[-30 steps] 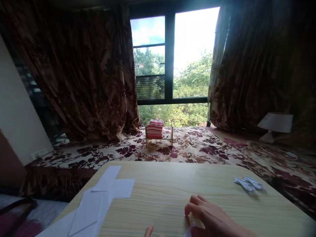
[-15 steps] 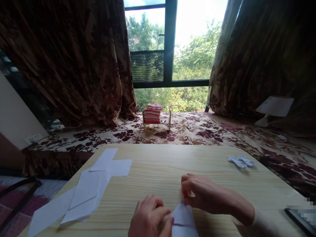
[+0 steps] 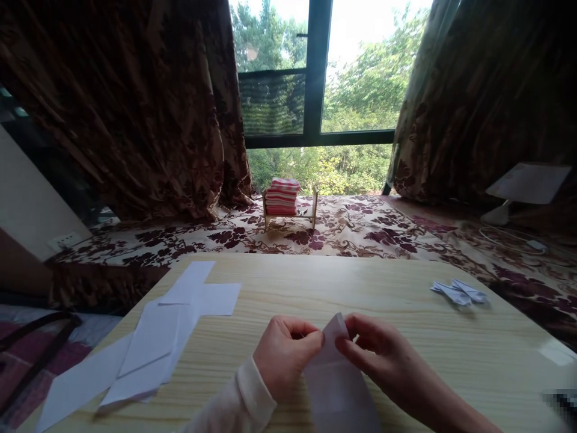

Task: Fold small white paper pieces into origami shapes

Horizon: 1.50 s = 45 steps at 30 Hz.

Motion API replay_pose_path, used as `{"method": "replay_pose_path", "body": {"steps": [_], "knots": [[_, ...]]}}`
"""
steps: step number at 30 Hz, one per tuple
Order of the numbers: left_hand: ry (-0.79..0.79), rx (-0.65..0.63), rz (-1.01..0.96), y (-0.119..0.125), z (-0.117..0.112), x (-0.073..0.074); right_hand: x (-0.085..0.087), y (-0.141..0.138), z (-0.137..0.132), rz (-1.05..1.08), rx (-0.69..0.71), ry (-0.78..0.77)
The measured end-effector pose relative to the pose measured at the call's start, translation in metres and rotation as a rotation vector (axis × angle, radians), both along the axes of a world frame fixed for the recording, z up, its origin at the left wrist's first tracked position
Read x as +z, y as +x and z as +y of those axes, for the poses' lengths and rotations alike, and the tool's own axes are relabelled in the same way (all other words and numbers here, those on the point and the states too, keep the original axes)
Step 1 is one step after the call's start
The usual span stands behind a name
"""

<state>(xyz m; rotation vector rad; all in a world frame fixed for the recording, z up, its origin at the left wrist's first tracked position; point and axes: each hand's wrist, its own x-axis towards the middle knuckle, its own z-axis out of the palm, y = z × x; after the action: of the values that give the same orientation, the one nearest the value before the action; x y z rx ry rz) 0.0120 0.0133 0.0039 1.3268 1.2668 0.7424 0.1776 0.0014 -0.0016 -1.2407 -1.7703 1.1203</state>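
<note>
A strip of white paper [image 3: 338,385] with faint crosswise creases stands tilted up from the table between my hands. My left hand [image 3: 288,355] pinches its left edge near the top, thumb and fingers pressed together. On the other side, my right hand [image 3: 378,349] grips the upper right edge between thumb and fingers. The paper's narrow top end shows a small fold and pokes up between both hands. Its lower end runs out of the bottom of the view.
Several loose white paper sheets [image 3: 148,337] overlap on the left of the wooden table [image 3: 270,282]. Small folded paper pieces [image 3: 460,293] lie at the back right. Behind, a little wooden rack [image 3: 291,216] holds striped red-and-white cloths [image 3: 283,197]; a lamp [image 3: 527,183] stands far right.
The paper has been lifted from lying on the table to a tilted position. My left hand has moved up and right to its top edge; my right hand now grips its right edge.
</note>
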Motion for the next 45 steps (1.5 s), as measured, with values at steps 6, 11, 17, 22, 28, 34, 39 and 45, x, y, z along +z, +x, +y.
{"method": "replay_pose_path", "body": {"steps": [6,11,17,22,28,34,39,45], "knots": [[-0.119,-0.023,-0.098,-0.006,-0.001,-0.003,-0.012,-0.006,-0.006,0.009,-0.092,0.121],[-0.171,0.013,-0.157,-0.008,0.000,-0.004,-0.010,-0.009,-0.006,0.024,-0.053,0.321],[-0.201,0.021,-0.218,-0.008,-0.001,-0.003,-0.013,-0.008,-0.005,0.037,-0.035,0.440],[-0.220,0.042,-0.297,-0.007,-0.002,-0.004,-0.016,-0.006,-0.007,-0.029,0.008,0.463],[-0.262,0.051,-0.380,-0.008,-0.002,-0.005,-0.018,-0.004,-0.006,-0.102,0.029,0.551],[-0.280,0.054,-0.423,-0.009,-0.001,-0.005,-0.016,-0.003,-0.005,-0.183,0.070,0.634],[-0.284,0.037,-0.445,-0.009,-0.002,0.000,-0.014,-0.002,-0.005,-0.218,0.057,0.651],[-0.242,-0.010,-0.384,-0.009,-0.003,-0.001,-0.015,-0.002,-0.004,-0.222,0.059,0.625]]}}
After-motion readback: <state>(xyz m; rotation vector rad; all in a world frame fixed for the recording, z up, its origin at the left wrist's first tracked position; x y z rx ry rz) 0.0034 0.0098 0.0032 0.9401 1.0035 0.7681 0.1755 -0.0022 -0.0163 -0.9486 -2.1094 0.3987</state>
